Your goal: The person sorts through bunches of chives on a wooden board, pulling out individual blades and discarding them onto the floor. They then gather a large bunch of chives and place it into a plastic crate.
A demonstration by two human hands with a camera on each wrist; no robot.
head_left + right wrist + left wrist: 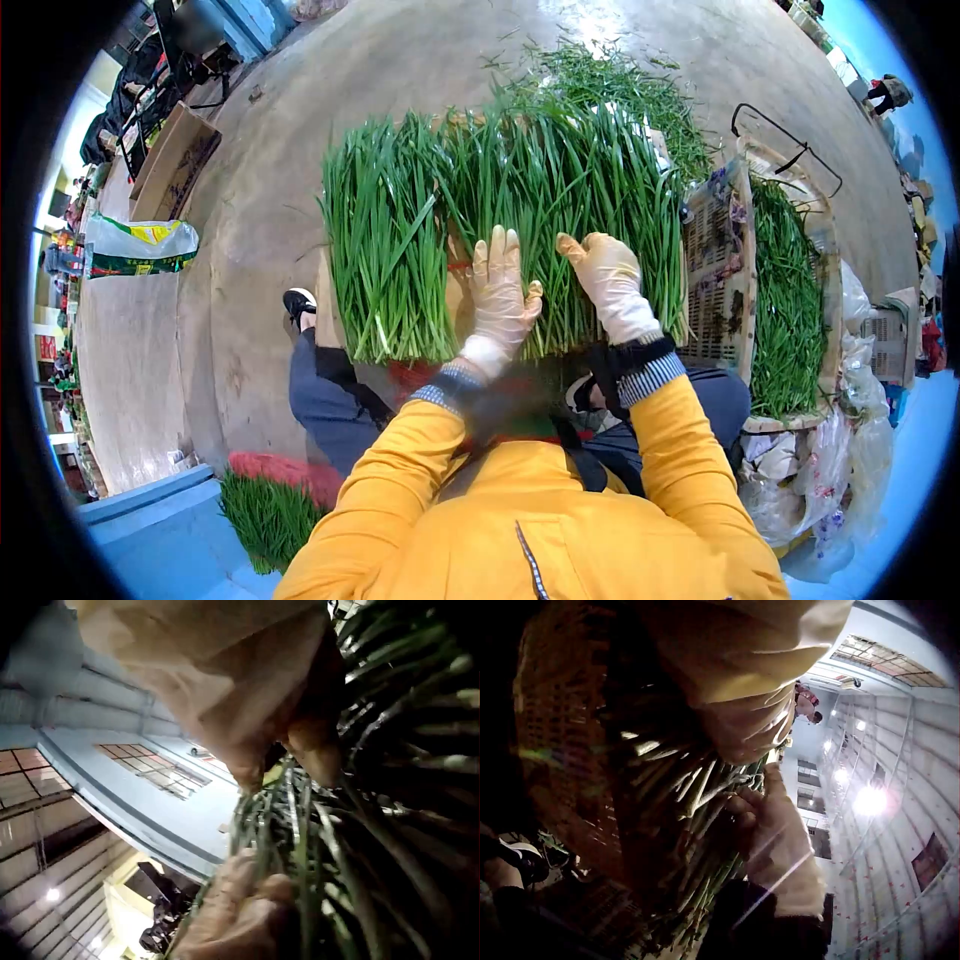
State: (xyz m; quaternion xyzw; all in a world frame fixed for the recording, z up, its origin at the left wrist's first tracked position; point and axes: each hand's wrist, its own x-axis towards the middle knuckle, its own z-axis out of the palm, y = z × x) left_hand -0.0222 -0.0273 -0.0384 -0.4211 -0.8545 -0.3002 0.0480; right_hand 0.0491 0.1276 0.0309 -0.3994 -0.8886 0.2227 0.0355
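Note:
Long green stalks (pixel 390 240) lie side by side in a wide layer over cardboard, pale ends toward the person. The gloved left hand (pixel 500 295) rests with straight fingers at the left edge of the middle stalks (pixel 550 300), beside a gap where cardboard shows. On those stalks' right side lies the gloved right hand (pixel 610 280), its fingers extended and thumb pointing left. In the left wrist view the other glove (pixel 780 840) is across the stalk ends (pixel 697 795). The right wrist view shows both gloves, one (pixel 240 915) at the lower left, on either side of stalks (pixel 300 825).
A plastic crate (pixel 720 270) stands right of the layer, with another holding greens (pixel 785 300) beside it. Loose trimmings (pixel 620 90) lie on the floor behind. Left are a cardboard box (pixel 170 165) and a printed bag (pixel 140 245); more greens (pixel 265 520) lie at lower left.

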